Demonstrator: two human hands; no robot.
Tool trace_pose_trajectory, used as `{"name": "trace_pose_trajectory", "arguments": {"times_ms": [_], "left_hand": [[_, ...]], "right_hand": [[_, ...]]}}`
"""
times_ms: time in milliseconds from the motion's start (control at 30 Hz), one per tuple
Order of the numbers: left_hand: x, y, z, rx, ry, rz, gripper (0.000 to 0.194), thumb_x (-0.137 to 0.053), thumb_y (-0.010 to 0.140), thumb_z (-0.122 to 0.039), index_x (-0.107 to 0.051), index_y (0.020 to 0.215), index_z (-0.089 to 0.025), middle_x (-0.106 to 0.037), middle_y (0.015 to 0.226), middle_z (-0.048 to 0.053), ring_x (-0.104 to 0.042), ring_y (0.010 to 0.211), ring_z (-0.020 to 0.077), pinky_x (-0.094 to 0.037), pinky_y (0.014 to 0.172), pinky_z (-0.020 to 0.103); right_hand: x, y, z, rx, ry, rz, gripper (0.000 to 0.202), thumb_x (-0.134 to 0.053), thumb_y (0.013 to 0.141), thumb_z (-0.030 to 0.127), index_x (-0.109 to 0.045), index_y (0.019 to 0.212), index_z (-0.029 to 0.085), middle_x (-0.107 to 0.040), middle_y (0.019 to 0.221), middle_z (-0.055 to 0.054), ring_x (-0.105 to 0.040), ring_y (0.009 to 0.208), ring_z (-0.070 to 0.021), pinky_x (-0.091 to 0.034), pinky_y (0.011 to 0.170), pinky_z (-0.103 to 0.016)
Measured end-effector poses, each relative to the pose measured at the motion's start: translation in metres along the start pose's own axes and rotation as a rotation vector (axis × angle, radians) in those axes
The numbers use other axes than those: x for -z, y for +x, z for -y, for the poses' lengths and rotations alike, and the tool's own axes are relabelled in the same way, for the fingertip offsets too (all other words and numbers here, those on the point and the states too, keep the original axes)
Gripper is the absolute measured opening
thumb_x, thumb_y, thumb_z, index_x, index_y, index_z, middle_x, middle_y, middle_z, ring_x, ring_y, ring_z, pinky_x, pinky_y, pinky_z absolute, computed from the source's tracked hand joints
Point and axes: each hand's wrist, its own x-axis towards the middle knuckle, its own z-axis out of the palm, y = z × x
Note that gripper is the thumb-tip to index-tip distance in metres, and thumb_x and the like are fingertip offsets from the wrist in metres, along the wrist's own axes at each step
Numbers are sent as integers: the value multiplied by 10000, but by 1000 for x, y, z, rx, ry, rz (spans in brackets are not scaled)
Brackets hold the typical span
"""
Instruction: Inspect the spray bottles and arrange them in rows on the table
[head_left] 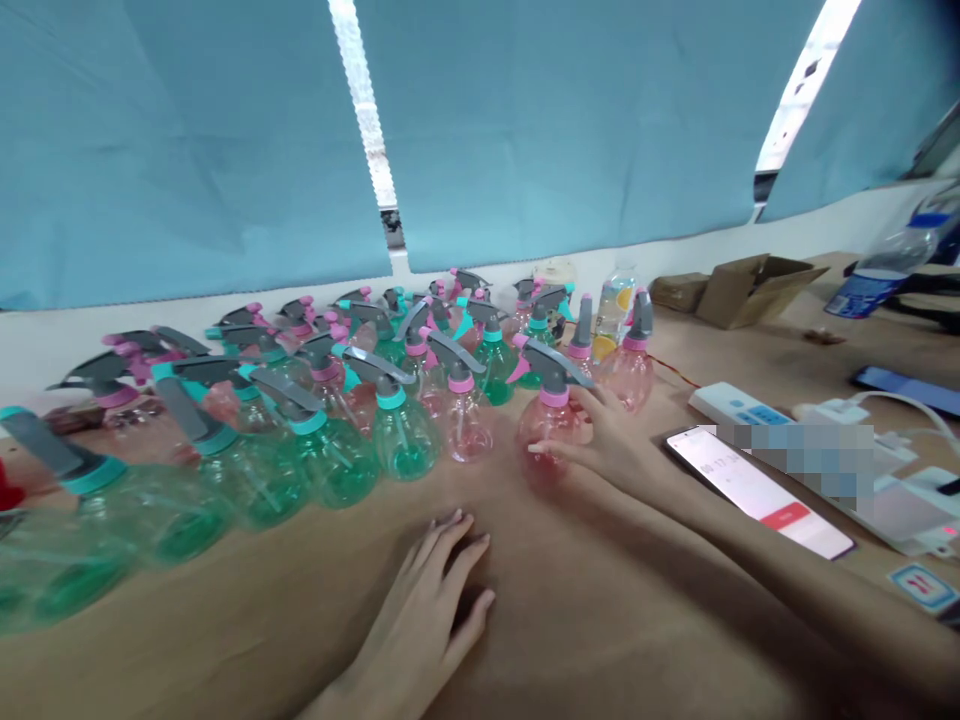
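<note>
My right hand [611, 435] is wrapped round a pink spray bottle [541, 440] with a grey and pink trigger head, its thumb across the front of the round body. That bottle is upright at the right front of a crowd of spray bottles. My left hand [424, 605] lies on the brown tabletop [300, 620] with fingers spread and nothing in it. Just beyond it stand a green spray bottle [407, 437] and a small pink spray bottle [469, 425]. Farther left, more green spray bottles [337, 460] line the front, with several pink and green ones behind.
A phone [757, 490] with a lit timer screen lies right of my right forearm, beside a white power strip [739, 402]. An open cardboard box [750, 290], a clear bottle with orange-slice pictures [616, 305] and a blue-capped bottle [881, 275] stand behind. Blue sheeting [562, 130] covers the wall.
</note>
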Motion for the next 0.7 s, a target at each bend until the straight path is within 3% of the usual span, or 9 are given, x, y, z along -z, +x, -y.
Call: {"name": "trace_pose_trajectory", "arguments": {"times_ms": [300,700], "left_hand": [[-1,-1,2,-1,-2,1,382,-509,918,-285,-493,1292,-212,-505,1378,106,-474,1268,310,-454,995,530],[-3,1,4,-20,15,-32,385,-505,913,-289,-492,1292,-216,-532,1354,100,-501,1248,301,-481,977,500]], "right_hand": [[-16,29,4,-14,-13,-2,528,-666,738,556,-556,1132,222,-616,1128,-118,-551,1086,-333,-458,872,-488],[-24,39,9,-42,-50,-46,592,-657,754,547,-523,1213,198,-623,1189,-156,-532,1145,-366,-464,841,-497]]}}
